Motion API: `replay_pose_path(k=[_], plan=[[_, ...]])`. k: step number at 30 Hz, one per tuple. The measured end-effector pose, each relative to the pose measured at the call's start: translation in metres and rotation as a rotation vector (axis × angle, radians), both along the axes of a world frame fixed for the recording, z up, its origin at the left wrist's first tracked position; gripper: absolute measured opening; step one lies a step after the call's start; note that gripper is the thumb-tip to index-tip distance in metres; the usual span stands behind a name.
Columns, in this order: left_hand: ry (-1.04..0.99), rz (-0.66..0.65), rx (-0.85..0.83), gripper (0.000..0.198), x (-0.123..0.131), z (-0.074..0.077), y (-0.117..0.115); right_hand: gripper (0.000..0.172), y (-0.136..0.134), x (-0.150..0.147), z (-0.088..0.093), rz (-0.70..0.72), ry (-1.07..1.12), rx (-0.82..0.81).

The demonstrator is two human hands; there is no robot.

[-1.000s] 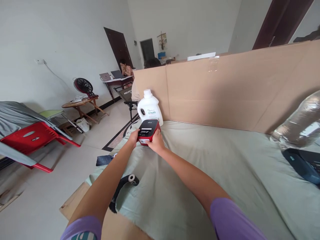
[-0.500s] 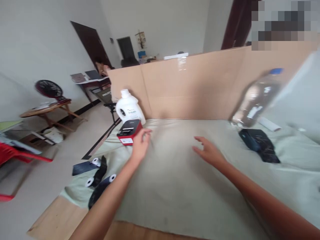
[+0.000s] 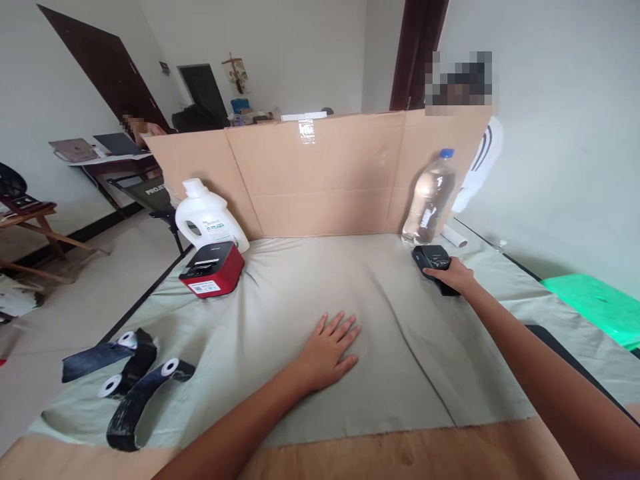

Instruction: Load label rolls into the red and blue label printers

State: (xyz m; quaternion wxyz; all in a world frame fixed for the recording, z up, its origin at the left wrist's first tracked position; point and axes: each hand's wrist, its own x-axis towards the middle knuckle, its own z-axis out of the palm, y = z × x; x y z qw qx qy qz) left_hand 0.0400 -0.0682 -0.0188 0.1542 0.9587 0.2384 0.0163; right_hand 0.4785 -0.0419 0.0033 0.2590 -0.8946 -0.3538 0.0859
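My left hand (image 3: 325,352) lies flat on the pale green cloth (image 3: 310,280), fingers spread and nothing in it. At the right, my right hand (image 3: 454,275) grips the near side of a black boxy device (image 3: 431,257), its thumb across the top edge. The device rests on the cloth just in front of a clear plastic bottle (image 3: 431,200) with a blue cap. What kind of device it is I cannot tell. To the left stands a red and black printer (image 3: 215,270), in front of a white handled jug (image 3: 213,217).
Dark ribbon rolls on white cores (image 3: 140,380) lie at the left front. A cardboard panel (image 3: 325,180) stands along the back. Beside the bottle is a white tube (image 3: 454,237); a green plastic stool (image 3: 595,303) is at the right. People sit beyond the panel.
My left hand has come away from the printer and down onto the cloth. My right hand has moved right and taken hold of the black device. The view has turned right.
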Motion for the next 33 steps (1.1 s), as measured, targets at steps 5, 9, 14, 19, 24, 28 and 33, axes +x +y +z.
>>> replay_pose_path(k=[5, 9, 14, 19, 24, 28, 33], plan=[[-0.016, 0.007, -0.001, 0.065, 0.002, -0.002, -0.001, 0.081, 0.01, -0.014, 0.001, -0.069, -0.063, 0.109], [-0.041, 0.001, 0.0, 0.065, 0.001, -0.004, -0.001, 0.082, 0.011, -0.08, 0.011, -0.058, -0.065, 0.127], [-0.089, 0.001, 0.008, 0.063, -0.001, -0.01, -0.003, 0.077, 0.023, -0.221, 0.019, 0.154, -0.072, 0.123], [-0.183, 0.014, 0.036, 0.054, -0.003, -0.014, -0.007, 0.074, 0.033, -0.319, 0.017, 0.186, -0.057, 0.144], [-0.247, 0.012, 0.011, 0.046, -0.005, -0.011, -0.008, 0.077, 0.033, -0.342, 0.008, 0.154, -0.043, 0.115], [-0.26, 0.024, 0.005, 0.045, -0.004, -0.009, -0.009, 0.083, 0.031, -0.342, 0.004, 0.141, -0.032, 0.063], [-0.252, -0.032, 0.031, 0.044, -0.004, -0.011, -0.007, 0.101, 0.024, -0.32, 0.01, 0.27, 0.04, 0.014]])
